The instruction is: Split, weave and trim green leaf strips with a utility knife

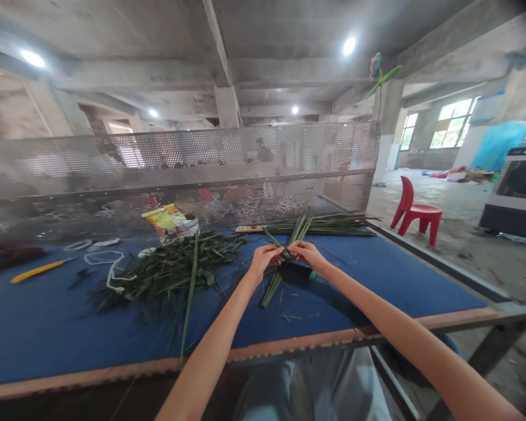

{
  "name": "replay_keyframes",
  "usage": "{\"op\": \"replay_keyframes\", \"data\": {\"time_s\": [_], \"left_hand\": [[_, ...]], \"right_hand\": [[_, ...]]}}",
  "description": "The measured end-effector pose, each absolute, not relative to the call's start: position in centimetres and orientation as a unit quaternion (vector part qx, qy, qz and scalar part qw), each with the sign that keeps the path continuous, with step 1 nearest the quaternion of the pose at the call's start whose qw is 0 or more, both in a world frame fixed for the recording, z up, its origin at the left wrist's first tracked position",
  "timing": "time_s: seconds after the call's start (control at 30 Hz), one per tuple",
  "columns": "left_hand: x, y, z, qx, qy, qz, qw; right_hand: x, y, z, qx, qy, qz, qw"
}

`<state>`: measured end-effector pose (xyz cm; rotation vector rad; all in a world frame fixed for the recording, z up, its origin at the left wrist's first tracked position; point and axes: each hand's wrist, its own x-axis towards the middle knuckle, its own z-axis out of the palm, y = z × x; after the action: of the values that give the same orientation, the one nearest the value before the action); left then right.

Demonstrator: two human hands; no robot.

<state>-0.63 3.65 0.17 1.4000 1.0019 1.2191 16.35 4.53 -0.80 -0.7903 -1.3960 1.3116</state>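
Both my hands meet over the blue table top (377,280), pinching a small bundle of long green leaf strips (275,279). My left hand (264,259) is closed on the strips from the left. From the right, my right hand (305,254) grips the same strips with its fingers closed. The strips fan upward past my fingers (298,229) and trail down toward me. Under my right wrist sits a dark object with a teal tip (298,272); I cannot make out what it is.
A loose heap of green leaves (175,272) lies to the left, with a yellow snack bag (170,221) behind it. More long strips (328,225) lie by the perforated metal screen (193,164). White cord (107,263) and a yellow tool (37,270) sit far left. A red chair (414,210) stands off right.
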Motion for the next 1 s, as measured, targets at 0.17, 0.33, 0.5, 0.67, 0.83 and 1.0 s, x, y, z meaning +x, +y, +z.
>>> {"op": "replay_keyframes", "data": {"time_s": [0.17, 0.33, 0.5, 0.67, 0.83, 1.0], "left_hand": [[-1.0, 3.8, 0.6, 0.554, 0.458, 0.5, 0.483], [-1.9, 3.7, 0.9, 0.547, 0.423, 0.47, 0.549], [-2.8, 3.9, 1.3, 0.461, 0.341, 0.487, 0.659], [-3.2, 3.8, 1.9, 0.384, 0.319, 0.522, 0.692], [-3.0, 3.8, 1.6, 0.449, 0.289, 0.546, 0.646], [-2.8, 4.5, 1.0, 0.493, 0.311, 0.552, 0.596]], "right_hand": [[16.9, 4.7, -0.3, -0.343, -0.667, 0.508, 0.424], [17.5, 5.3, 1.0, -0.351, -0.72, 0.506, 0.318], [17.7, 5.8, 3.7, -0.344, -0.765, 0.491, 0.234], [17.0, 6.3, 5.5, -0.361, -0.645, 0.575, 0.35], [16.3, 6.4, 4.8, -0.418, -0.596, 0.558, 0.397], [14.9, 5.5, 3.3, -0.434, -0.656, 0.506, 0.354]]}}
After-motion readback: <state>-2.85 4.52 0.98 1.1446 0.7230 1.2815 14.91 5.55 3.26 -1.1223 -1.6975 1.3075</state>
